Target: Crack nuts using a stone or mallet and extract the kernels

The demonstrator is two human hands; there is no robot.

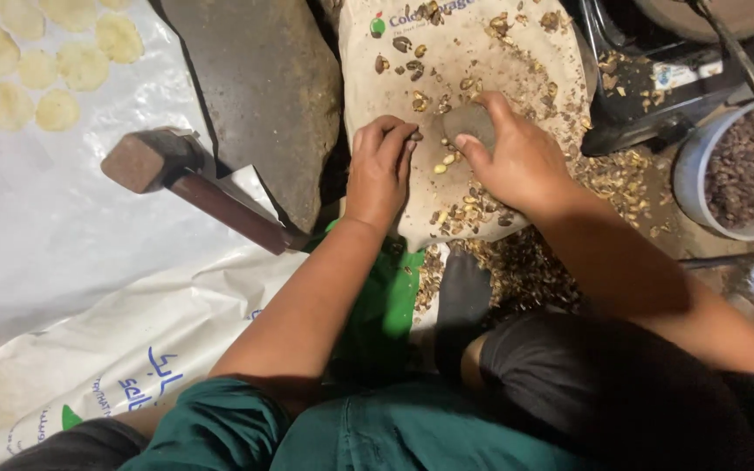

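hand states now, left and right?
Left hand: closed, pinching a small dark nut.
Right hand: closed on a grey rounded stone.

Wooden mallet (187, 179), bucket (689, 179) of kernels.

Both forearms are left bare from elbow to wrist, and no rings, watch or gloves are seen on the left hand (380, 166) or the right hand (517, 161). Dark teal-green sleeves are worn pushed up behind the elbows. A black garment is seen over the lap below the right forearm.
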